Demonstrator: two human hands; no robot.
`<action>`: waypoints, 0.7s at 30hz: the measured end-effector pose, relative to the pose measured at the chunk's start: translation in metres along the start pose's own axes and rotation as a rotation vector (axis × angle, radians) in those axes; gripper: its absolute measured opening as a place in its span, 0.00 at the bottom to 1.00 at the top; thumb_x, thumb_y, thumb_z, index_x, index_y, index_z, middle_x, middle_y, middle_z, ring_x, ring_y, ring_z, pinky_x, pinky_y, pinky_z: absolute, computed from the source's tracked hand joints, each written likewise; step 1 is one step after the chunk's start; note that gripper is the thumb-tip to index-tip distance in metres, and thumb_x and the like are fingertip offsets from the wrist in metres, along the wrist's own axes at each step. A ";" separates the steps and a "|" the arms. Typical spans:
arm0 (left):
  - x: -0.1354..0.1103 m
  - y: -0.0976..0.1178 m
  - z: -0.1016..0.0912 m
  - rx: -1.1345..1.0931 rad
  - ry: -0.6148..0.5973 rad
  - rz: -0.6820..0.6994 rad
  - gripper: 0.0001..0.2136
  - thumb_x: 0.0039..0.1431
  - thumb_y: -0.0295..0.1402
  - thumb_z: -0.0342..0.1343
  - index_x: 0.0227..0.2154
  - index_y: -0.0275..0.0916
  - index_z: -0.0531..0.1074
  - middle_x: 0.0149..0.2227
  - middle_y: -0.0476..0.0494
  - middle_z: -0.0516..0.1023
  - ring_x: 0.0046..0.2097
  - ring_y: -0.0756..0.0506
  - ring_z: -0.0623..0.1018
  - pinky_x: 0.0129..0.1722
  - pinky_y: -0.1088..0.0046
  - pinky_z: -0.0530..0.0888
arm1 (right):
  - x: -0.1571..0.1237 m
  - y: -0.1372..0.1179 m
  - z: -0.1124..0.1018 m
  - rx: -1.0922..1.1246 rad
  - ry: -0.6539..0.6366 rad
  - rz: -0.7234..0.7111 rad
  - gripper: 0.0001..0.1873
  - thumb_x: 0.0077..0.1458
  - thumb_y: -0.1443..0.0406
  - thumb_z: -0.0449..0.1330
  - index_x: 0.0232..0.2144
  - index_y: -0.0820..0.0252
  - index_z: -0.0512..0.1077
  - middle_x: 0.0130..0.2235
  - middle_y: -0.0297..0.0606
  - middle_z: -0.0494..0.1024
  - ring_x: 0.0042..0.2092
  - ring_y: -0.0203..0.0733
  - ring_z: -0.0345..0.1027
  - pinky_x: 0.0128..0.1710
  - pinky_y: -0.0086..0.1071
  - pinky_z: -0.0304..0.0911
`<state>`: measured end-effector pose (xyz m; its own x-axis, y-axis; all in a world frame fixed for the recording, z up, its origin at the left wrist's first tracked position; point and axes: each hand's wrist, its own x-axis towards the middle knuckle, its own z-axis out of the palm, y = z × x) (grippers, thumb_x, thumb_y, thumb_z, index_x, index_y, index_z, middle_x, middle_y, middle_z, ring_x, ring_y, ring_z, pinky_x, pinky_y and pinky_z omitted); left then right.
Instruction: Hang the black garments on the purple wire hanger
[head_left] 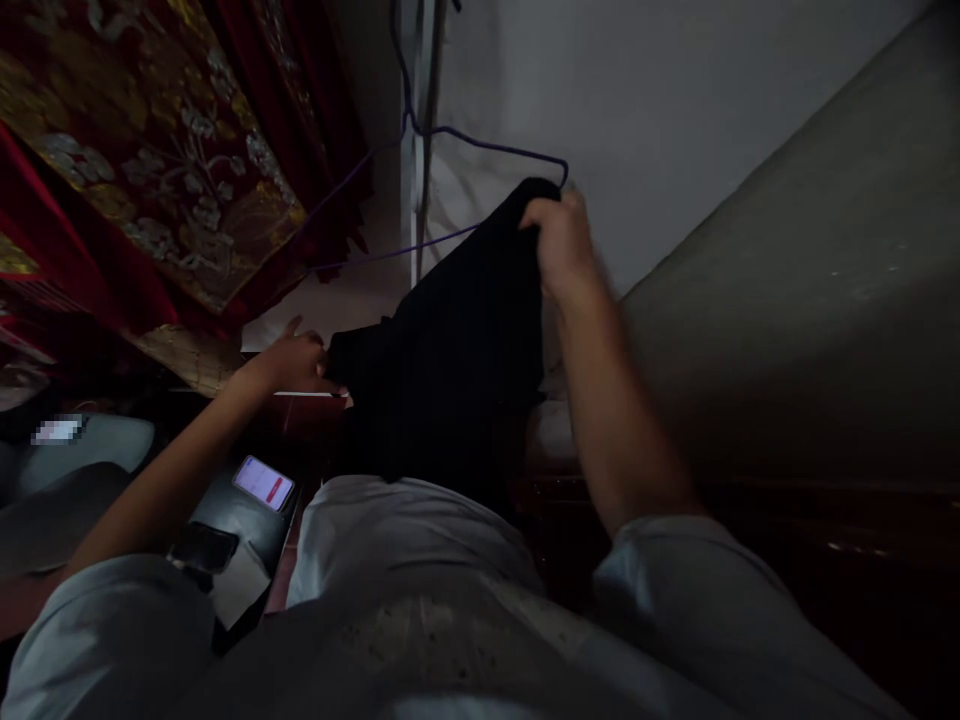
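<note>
A dark purple wire hanger [491, 146] hangs in front of a pale upright post. Black cloth [457, 350], probably a garment though its kind does not show, stretches below it between my two hands. At the hanger's right end, my right hand [564, 235] grips the cloth's upper corner, fingers curled over it beside the bent wire. Lower down and to the left, my left hand [296, 362] has the cloth's other edge between thumb and fingers. The hanger's left arm is bare, and its lower bar passes behind the cloth on the right.
Red embroidered drapery [172, 150] hangs at upper left. A lit phone [264, 483], a dark phone [204, 548] and a white paper [240, 585] lie on a dark seat at lower left. Grey-white wall [637, 120] stands behind; dark reddish wood [847, 548] is at right.
</note>
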<state>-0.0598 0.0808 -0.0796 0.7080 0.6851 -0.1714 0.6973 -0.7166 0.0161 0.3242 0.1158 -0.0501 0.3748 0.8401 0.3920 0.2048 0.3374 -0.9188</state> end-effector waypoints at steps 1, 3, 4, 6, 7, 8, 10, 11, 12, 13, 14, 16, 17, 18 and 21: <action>-0.007 -0.001 0.000 -0.052 0.001 0.011 0.22 0.58 0.53 0.60 0.22 0.38 0.77 0.33 0.39 0.80 0.49 0.33 0.79 0.65 0.43 0.58 | 0.004 0.002 0.014 -0.023 0.019 0.007 0.14 0.51 0.75 0.54 0.19 0.57 0.59 0.23 0.31 0.59 0.30 0.36 0.61 0.34 0.32 0.66; -0.018 0.003 -0.003 -0.235 0.053 0.065 0.17 0.62 0.45 0.57 0.24 0.38 0.78 0.41 0.38 0.82 0.52 0.35 0.78 0.64 0.47 0.62 | 0.009 0.009 0.038 -0.041 0.013 0.002 0.12 0.57 0.72 0.55 0.22 0.58 0.64 0.26 0.32 0.65 0.34 0.37 0.66 0.39 0.33 0.67; -0.022 0.007 -0.004 -0.343 0.101 0.093 0.16 0.63 0.43 0.56 0.25 0.38 0.79 0.48 0.38 0.81 0.55 0.36 0.77 0.63 0.50 0.65 | 0.010 0.013 0.046 -0.047 -0.025 -0.012 0.11 0.59 0.70 0.56 0.24 0.59 0.67 0.28 0.33 0.69 0.36 0.38 0.68 0.41 0.33 0.67; -0.024 0.016 -0.006 -0.532 0.168 0.129 0.15 0.64 0.40 0.56 0.25 0.37 0.78 0.59 0.38 0.76 0.60 0.36 0.74 0.61 0.56 0.69 | 0.010 0.026 0.056 -0.074 -0.130 -0.031 0.09 0.61 0.64 0.59 0.28 0.59 0.71 0.32 0.35 0.73 0.39 0.40 0.70 0.44 0.35 0.67; -0.022 0.020 -0.006 -0.596 0.174 0.138 0.15 0.64 0.40 0.56 0.26 0.37 0.78 0.62 0.38 0.73 0.62 0.36 0.73 0.61 0.57 0.70 | 0.011 0.032 0.057 -0.105 -0.168 -0.029 0.09 0.61 0.62 0.60 0.29 0.58 0.72 0.32 0.35 0.74 0.40 0.41 0.70 0.44 0.36 0.68; -0.018 0.024 -0.003 -0.634 0.172 0.143 0.13 0.64 0.39 0.56 0.29 0.37 0.79 0.64 0.39 0.70 0.63 0.36 0.73 0.61 0.58 0.70 | 0.011 0.039 0.056 -0.141 -0.196 -0.026 0.10 0.60 0.61 0.60 0.28 0.58 0.71 0.31 0.35 0.73 0.39 0.42 0.70 0.44 0.37 0.68; -0.002 0.028 0.009 -0.656 0.183 0.136 0.11 0.64 0.39 0.58 0.41 0.39 0.80 0.67 0.38 0.66 0.64 0.36 0.71 0.62 0.57 0.70 | 0.012 0.049 0.050 -0.195 -0.218 -0.028 0.14 0.61 0.58 0.61 0.25 0.57 0.68 0.28 0.35 0.70 0.38 0.43 0.69 0.42 0.37 0.67; 0.010 0.029 0.017 -0.660 0.199 0.115 0.16 0.63 0.39 0.59 0.51 0.39 0.77 0.68 0.36 0.64 0.65 0.35 0.70 0.63 0.55 0.69 | 0.012 0.052 0.046 -0.207 -0.220 -0.032 0.17 0.61 0.57 0.61 0.23 0.57 0.66 0.27 0.35 0.68 0.37 0.43 0.68 0.41 0.37 0.67; 0.024 0.030 0.027 -0.669 0.219 0.081 0.23 0.62 0.40 0.61 0.59 0.40 0.71 0.68 0.34 0.63 0.67 0.35 0.68 0.64 0.53 0.67 | 0.012 0.052 0.042 -0.213 -0.218 -0.037 0.19 0.61 0.56 0.61 0.22 0.57 0.65 0.26 0.34 0.66 0.36 0.43 0.68 0.39 0.36 0.67; 0.039 0.030 0.037 -0.689 0.239 0.038 0.30 0.61 0.40 0.62 0.64 0.39 0.65 0.69 0.32 0.62 0.68 0.34 0.66 0.65 0.51 0.65 | 0.011 0.051 0.038 -0.216 -0.218 -0.038 0.20 0.61 0.55 0.61 0.22 0.57 0.64 0.25 0.34 0.64 0.36 0.42 0.67 0.38 0.36 0.66; 0.055 0.031 0.047 -0.721 0.258 0.001 0.34 0.60 0.40 0.62 0.67 0.38 0.60 0.69 0.31 0.61 0.69 0.33 0.64 0.67 0.50 0.63 | 0.010 0.049 0.033 -0.218 -0.221 -0.036 0.21 0.61 0.54 0.61 0.21 0.57 0.62 0.25 0.34 0.62 0.35 0.42 0.66 0.37 0.35 0.65; 0.086 0.033 0.062 -0.821 0.293 -0.026 0.36 0.59 0.39 0.63 0.68 0.37 0.57 0.69 0.30 0.62 0.69 0.33 0.63 0.67 0.51 0.62 | 0.006 0.042 0.025 -0.232 -0.242 -0.026 0.23 0.61 0.53 0.62 0.20 0.56 0.60 0.24 0.33 0.59 0.32 0.40 0.63 0.34 0.34 0.63; 0.100 0.034 0.067 -0.884 0.305 -0.023 0.35 0.59 0.38 0.63 0.67 0.37 0.59 0.66 0.31 0.65 0.68 0.34 0.65 0.65 0.53 0.65 | 0.003 0.037 0.021 -0.245 -0.255 -0.025 0.24 0.61 0.54 0.62 0.20 0.56 0.59 0.23 0.32 0.58 0.31 0.39 0.61 0.32 0.33 0.62; 0.112 0.036 0.070 -0.952 0.300 -0.016 0.32 0.58 0.37 0.62 0.65 0.37 0.62 0.61 0.31 0.71 0.64 0.35 0.70 0.62 0.55 0.68 | 0.001 0.033 0.017 -0.262 -0.266 -0.027 0.24 0.61 0.54 0.62 0.19 0.56 0.58 0.23 0.32 0.57 0.30 0.38 0.59 0.31 0.33 0.61; 0.126 0.037 0.069 -1.110 0.161 -0.019 0.16 0.58 0.37 0.62 0.46 0.34 0.74 0.38 0.40 0.79 0.41 0.42 0.79 0.41 0.67 0.75 | -0.006 0.021 0.005 -0.334 -0.270 -0.060 0.25 0.60 0.55 0.63 0.18 0.56 0.56 0.22 0.32 0.54 0.27 0.36 0.55 0.28 0.32 0.58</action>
<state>0.0473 0.1320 -0.1684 0.6460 0.7615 -0.0529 0.3646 -0.2470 0.8978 0.3213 0.1202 -0.0718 0.1122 0.9193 0.3773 0.5168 0.2703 -0.8123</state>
